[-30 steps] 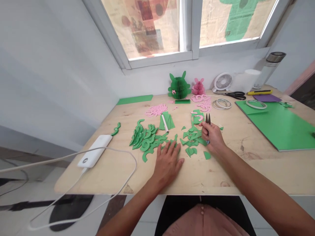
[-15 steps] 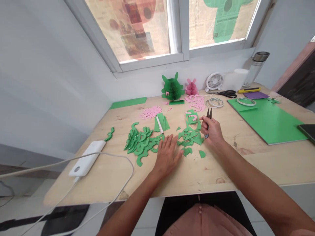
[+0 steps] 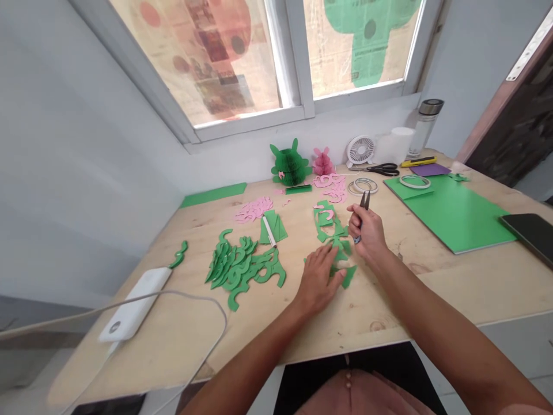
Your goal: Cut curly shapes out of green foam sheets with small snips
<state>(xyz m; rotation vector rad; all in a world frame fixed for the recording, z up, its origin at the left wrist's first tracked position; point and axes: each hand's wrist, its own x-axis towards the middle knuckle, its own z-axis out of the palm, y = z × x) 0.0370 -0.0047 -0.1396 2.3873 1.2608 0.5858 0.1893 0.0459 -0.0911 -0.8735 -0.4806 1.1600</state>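
Observation:
My left hand (image 3: 318, 276) lies palm down with its fingers stretched out, over green paper scraps (image 3: 348, 275) on the table; it hides part of them. My right hand (image 3: 367, 230) is closed around a small pair of scissors (image 3: 365, 200), whose dark blades point away from me and stand slightly apart. To the left of my hands is a heap of curved green paper cutouts (image 3: 237, 265). Beyond the scraps lie more green offcuts with a curved pink piece (image 3: 327, 215) on top. A white pen (image 3: 268, 230) rests on green paper cards (image 3: 279, 225).
Pink paper cutouts (image 3: 254, 208), a green honeycomb-paper figure (image 3: 291, 164) and a pink one (image 3: 322, 162) are farther back. A fan (image 3: 361, 151), black-handled scissors (image 3: 384, 169) and tape rolls (image 3: 363, 185) stand behind a green sheet (image 3: 458, 219). A white power bank (image 3: 133, 305) trails a cable at left.
My left hand has moved right, from beside the curved cutouts onto the green scraps. My right hand still holds the scissors. The view has shifted slightly.

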